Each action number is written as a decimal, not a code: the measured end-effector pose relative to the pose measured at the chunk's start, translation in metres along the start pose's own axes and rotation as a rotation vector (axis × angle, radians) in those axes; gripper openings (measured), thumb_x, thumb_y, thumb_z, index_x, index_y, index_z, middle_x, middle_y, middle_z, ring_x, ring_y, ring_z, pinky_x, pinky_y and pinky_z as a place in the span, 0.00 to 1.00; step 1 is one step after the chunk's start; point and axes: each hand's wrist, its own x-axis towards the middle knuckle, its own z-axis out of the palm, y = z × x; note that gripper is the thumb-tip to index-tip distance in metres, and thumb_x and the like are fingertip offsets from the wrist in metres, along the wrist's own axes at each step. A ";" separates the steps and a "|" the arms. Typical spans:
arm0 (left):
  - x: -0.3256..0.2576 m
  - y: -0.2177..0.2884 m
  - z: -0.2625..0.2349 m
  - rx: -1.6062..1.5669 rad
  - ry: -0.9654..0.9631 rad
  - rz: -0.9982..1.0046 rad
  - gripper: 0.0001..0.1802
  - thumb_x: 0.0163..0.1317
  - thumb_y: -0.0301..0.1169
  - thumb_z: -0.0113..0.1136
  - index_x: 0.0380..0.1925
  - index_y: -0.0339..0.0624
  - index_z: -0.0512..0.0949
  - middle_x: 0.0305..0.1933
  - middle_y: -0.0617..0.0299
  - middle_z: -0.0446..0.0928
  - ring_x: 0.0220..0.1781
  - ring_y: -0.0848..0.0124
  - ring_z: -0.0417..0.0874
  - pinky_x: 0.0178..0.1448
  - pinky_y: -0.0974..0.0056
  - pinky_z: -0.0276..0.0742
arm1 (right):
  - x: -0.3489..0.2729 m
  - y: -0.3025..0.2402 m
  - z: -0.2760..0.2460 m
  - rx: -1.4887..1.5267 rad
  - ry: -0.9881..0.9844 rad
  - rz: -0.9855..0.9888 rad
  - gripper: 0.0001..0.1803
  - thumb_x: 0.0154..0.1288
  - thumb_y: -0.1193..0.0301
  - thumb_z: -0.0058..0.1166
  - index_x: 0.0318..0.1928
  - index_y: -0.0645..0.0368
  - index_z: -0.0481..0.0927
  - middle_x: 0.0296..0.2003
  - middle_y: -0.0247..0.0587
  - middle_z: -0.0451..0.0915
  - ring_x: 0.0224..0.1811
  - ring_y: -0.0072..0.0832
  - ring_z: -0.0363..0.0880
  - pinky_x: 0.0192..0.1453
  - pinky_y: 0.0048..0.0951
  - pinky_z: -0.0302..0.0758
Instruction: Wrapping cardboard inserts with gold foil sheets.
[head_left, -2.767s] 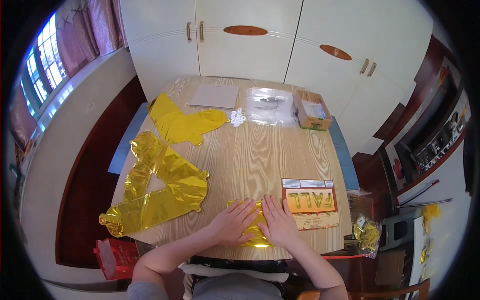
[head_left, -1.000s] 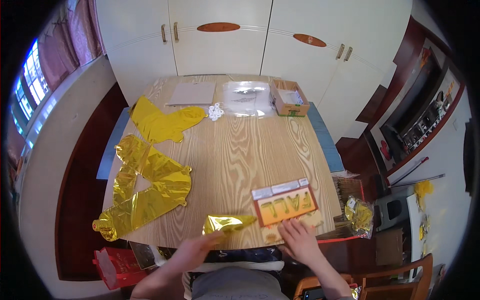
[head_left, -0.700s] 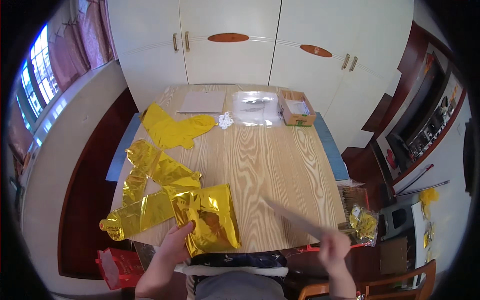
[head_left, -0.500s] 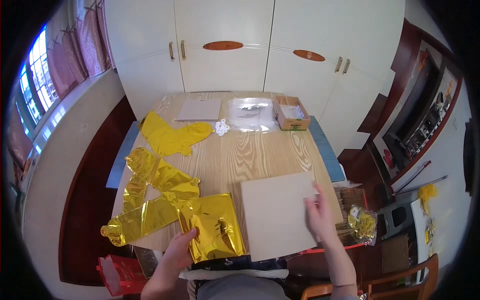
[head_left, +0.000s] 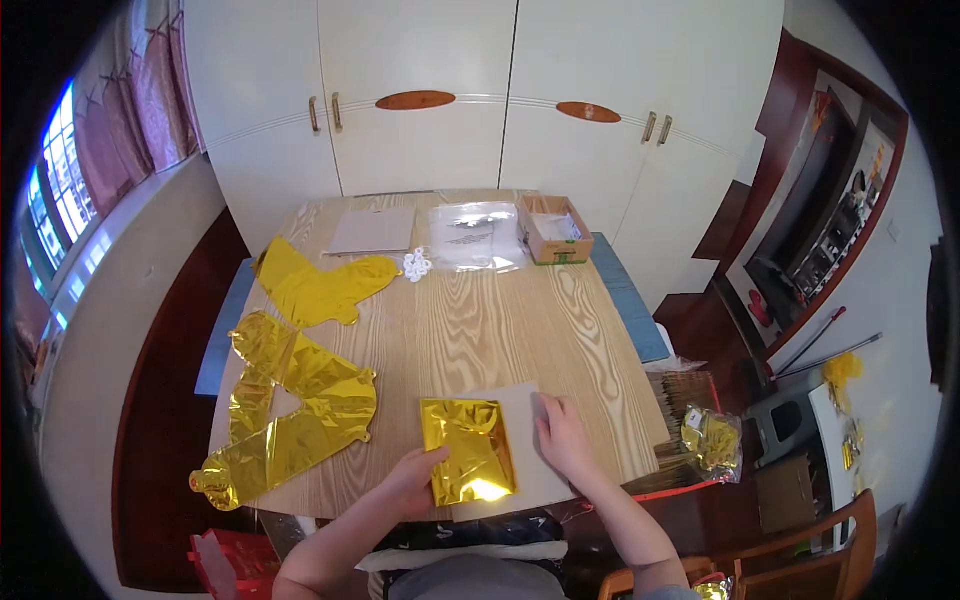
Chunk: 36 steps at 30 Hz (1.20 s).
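2 hands [head_left: 412, 480] [head_left: 566, 438], gold foil [head_left: 466, 455] over card [head_left: 528, 428]

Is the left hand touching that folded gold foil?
Touching: the head view shows the left hand with its thumb over the edge of the folded gold foil.

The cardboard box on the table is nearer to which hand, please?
Right: the right hand is well in front of the cardboard box; the left hand is farther away, to the left.
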 end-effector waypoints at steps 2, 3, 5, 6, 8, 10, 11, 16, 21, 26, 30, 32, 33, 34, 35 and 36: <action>0.011 -0.004 0.010 0.023 -0.003 -0.017 0.20 0.75 0.33 0.44 0.61 0.32 0.64 0.59 0.48 0.74 0.57 0.54 0.80 0.61 0.49 0.78 | -0.004 0.006 0.001 -0.008 -0.011 0.017 0.22 0.65 0.73 0.55 0.59 0.62 0.72 0.50 0.58 0.74 0.50 0.53 0.76 0.54 0.45 0.75; 0.013 -0.006 0.013 0.021 -0.001 -0.026 0.20 0.75 0.33 0.44 0.61 0.32 0.65 0.59 0.48 0.74 0.57 0.55 0.80 0.61 0.50 0.78 | -0.005 0.007 0.000 0.002 -0.009 -0.040 0.23 0.64 0.72 0.56 0.59 0.62 0.72 0.52 0.57 0.74 0.53 0.52 0.75 0.57 0.45 0.74; 0.018 -0.010 0.017 0.015 0.002 -0.044 0.20 0.75 0.33 0.45 0.60 0.31 0.66 0.59 0.48 0.75 0.57 0.56 0.80 0.61 0.50 0.78 | -0.008 0.007 -0.005 0.021 -0.008 -0.154 0.24 0.64 0.69 0.57 0.60 0.61 0.73 0.54 0.56 0.74 0.57 0.51 0.74 0.61 0.45 0.71; 0.018 -0.011 0.019 0.022 0.005 -0.053 0.19 0.75 0.32 0.46 0.60 0.31 0.66 0.59 0.49 0.75 0.57 0.56 0.80 0.61 0.50 0.78 | -0.009 0.005 -0.008 0.009 -0.058 -0.211 0.25 0.65 0.67 0.56 0.61 0.60 0.72 0.58 0.55 0.72 0.61 0.50 0.71 0.64 0.45 0.68; 0.018 -0.008 0.024 0.035 0.010 -0.071 0.19 0.75 0.32 0.46 0.59 0.32 0.67 0.58 0.49 0.75 0.56 0.56 0.80 0.61 0.50 0.78 | -0.004 0.003 -0.014 -0.014 -0.160 -0.327 0.29 0.66 0.62 0.56 0.65 0.58 0.69 0.64 0.53 0.69 0.68 0.49 0.66 0.71 0.47 0.63; 0.018 -0.006 0.028 0.041 0.039 -0.086 0.18 0.74 0.31 0.47 0.59 0.32 0.68 0.57 0.50 0.76 0.55 0.57 0.81 0.60 0.51 0.79 | -0.003 0.001 -0.014 -0.119 -0.256 -0.376 0.32 0.67 0.57 0.54 0.67 0.59 0.66 0.68 0.51 0.65 0.72 0.46 0.60 0.74 0.48 0.58; 0.019 -0.005 0.029 0.043 0.053 -0.094 0.18 0.74 0.31 0.47 0.58 0.32 0.69 0.56 0.50 0.77 0.55 0.58 0.81 0.59 0.52 0.79 | -0.003 0.001 -0.013 -0.172 -0.304 -0.401 0.34 0.67 0.55 0.53 0.68 0.59 0.65 0.70 0.50 0.63 0.74 0.44 0.58 0.75 0.48 0.55; 0.016 0.009 0.026 0.264 0.032 -0.088 0.20 0.72 0.31 0.51 0.60 0.32 0.68 0.56 0.51 0.77 0.54 0.60 0.82 0.59 0.54 0.80 | -0.004 0.001 -0.010 -0.272 -0.367 -0.385 0.37 0.69 0.51 0.49 0.70 0.62 0.61 0.71 0.49 0.60 0.76 0.41 0.54 0.78 0.47 0.50; 0.014 0.033 -0.004 0.920 -0.032 0.043 0.24 0.68 0.37 0.59 0.59 0.37 0.70 0.52 0.50 0.78 0.51 0.64 0.83 0.52 0.57 0.82 | -0.004 0.001 -0.006 -0.264 -0.359 -0.391 0.38 0.68 0.51 0.50 0.70 0.61 0.61 0.72 0.49 0.60 0.76 0.41 0.54 0.78 0.48 0.49; -0.011 0.049 0.028 1.852 0.283 0.502 0.38 0.54 0.50 0.69 0.59 0.39 0.70 0.58 0.44 0.73 0.62 0.52 0.76 0.59 0.50 0.75 | -0.005 0.005 -0.008 -0.290 -0.365 -0.375 0.38 0.68 0.50 0.49 0.70 0.61 0.61 0.72 0.49 0.59 0.76 0.40 0.54 0.79 0.48 0.48; 0.009 0.041 0.009 2.027 -0.072 1.051 0.46 0.53 0.58 0.67 0.63 0.36 0.66 0.67 0.38 0.64 0.71 0.44 0.62 0.72 0.45 0.60 | -0.003 0.003 -0.008 -0.289 -0.365 -0.406 0.39 0.69 0.48 0.46 0.70 0.63 0.61 0.71 0.50 0.60 0.76 0.42 0.53 0.78 0.48 0.48; 0.017 0.034 0.007 2.125 -0.179 1.079 0.52 0.53 0.62 0.64 0.66 0.34 0.63 0.71 0.36 0.57 0.76 0.43 0.55 0.76 0.45 0.53 | -0.002 0.004 -0.006 -0.295 -0.367 -0.411 0.39 0.70 0.47 0.46 0.70 0.64 0.61 0.71 0.51 0.60 0.76 0.42 0.53 0.78 0.48 0.48; 0.020 0.032 0.006 2.153 -0.186 1.060 0.53 0.53 0.64 0.62 0.67 0.33 0.62 0.72 0.35 0.56 0.76 0.43 0.53 0.76 0.44 0.51 | -0.003 0.005 -0.006 -0.298 -0.367 -0.411 0.39 0.70 0.47 0.46 0.70 0.64 0.61 0.71 0.51 0.60 0.76 0.42 0.53 0.78 0.48 0.48; 0.023 0.029 0.004 2.180 -0.193 1.042 0.55 0.53 0.66 0.61 0.67 0.32 0.61 0.72 0.34 0.55 0.77 0.42 0.52 0.77 0.44 0.49 | -0.003 0.005 -0.006 -0.301 -0.368 -0.412 0.39 0.70 0.47 0.45 0.70 0.64 0.61 0.71 0.51 0.60 0.76 0.42 0.53 0.78 0.48 0.48; 0.024 0.027 0.003 2.208 -0.200 1.022 0.57 0.53 0.68 0.59 0.68 0.31 0.59 0.73 0.34 0.54 0.77 0.41 0.51 0.78 0.43 0.47 | -0.002 0.005 -0.006 -0.303 -0.369 -0.413 0.40 0.70 0.46 0.45 0.70 0.64 0.61 0.71 0.50 0.60 0.76 0.42 0.53 0.79 0.48 0.48; 0.023 0.026 0.003 2.224 -0.194 0.996 0.57 0.53 0.69 0.58 0.69 0.32 0.59 0.73 0.34 0.53 0.78 0.40 0.49 0.77 0.41 0.46 | -0.002 0.005 -0.006 -0.303 -0.375 -0.406 0.41 0.68 0.45 0.47 0.70 0.64 0.60 0.72 0.50 0.59 0.77 0.42 0.52 0.79 0.48 0.47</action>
